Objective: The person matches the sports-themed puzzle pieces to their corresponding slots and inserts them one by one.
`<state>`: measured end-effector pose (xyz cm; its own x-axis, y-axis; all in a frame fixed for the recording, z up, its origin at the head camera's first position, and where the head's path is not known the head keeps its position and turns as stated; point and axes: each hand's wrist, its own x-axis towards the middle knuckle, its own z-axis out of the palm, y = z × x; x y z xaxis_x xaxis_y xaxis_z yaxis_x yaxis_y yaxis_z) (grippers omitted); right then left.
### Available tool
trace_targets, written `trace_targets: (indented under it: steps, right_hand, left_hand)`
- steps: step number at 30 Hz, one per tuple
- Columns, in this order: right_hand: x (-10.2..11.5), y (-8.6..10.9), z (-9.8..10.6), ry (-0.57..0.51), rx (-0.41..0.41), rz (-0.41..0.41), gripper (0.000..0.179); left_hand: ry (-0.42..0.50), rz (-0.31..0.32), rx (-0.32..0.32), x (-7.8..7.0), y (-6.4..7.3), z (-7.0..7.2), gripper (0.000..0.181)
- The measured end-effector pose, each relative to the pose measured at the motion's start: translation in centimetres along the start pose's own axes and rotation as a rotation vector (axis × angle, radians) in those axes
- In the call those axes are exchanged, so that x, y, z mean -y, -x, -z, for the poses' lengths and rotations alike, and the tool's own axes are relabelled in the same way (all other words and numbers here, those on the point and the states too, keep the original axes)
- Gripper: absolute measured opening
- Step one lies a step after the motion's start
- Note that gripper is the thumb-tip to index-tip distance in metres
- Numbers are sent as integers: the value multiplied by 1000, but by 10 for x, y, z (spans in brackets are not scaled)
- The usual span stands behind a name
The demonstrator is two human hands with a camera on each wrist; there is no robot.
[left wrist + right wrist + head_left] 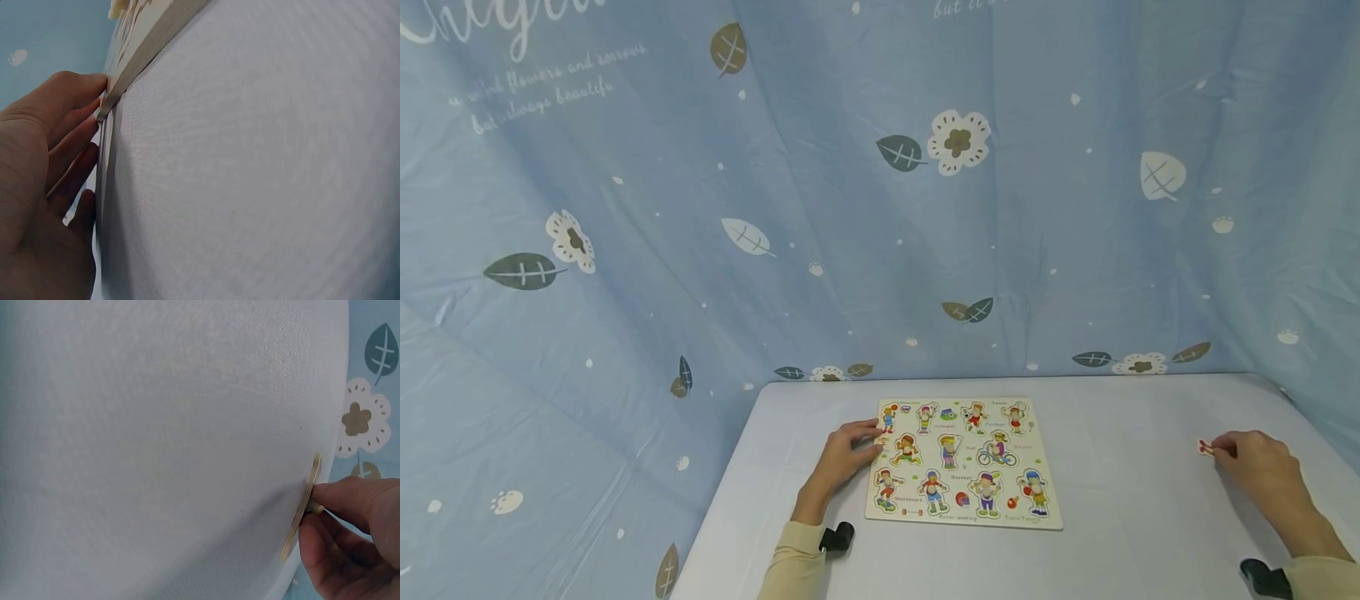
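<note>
A wooden puzzle board (970, 518) with cartoon sports figures lies flat on the table. My left hand (842, 454) is at its left edge, thumb and fingertips touching the rim. In the left wrist view, the thumb tip meets the side of the board (144, 50) while the other fingers lie fairly straight beyond it. Far to the right, my right hand (1262, 471) pinches a small puzzle piece (1206, 448) with red on its face. The right wrist view shows this thin wooden piece (302, 509) edge-on, its knob (315, 507) between thumb and fingers, tilted above the cloth.
A white cloth (1120, 483) covers the table. Behind and to the left hangs a blue curtain (850, 208) with leaf and flower prints. Each wrist carries a dark camera mount, the left mount (837, 537) lying near the board's lower left corner.
</note>
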<state>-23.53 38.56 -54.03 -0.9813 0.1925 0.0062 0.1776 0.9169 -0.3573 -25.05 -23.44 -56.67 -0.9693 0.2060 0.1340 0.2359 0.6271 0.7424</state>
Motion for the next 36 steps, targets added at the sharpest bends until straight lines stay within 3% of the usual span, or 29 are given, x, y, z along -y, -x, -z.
trace_targets:
  steps: [12,25,36]
  right_hand:
    - [-2,0,0,-6,-14,39,13]
    - [4,-2,2,9,22,43,14]
    - [30,-4,2,0,-1,191,7]
  left_hand:
    - [10,-2,-1,0,0,0,30]
    - [16,0,4,0,0,1,29]
    - [30,4,-3,-3,2,0,30]
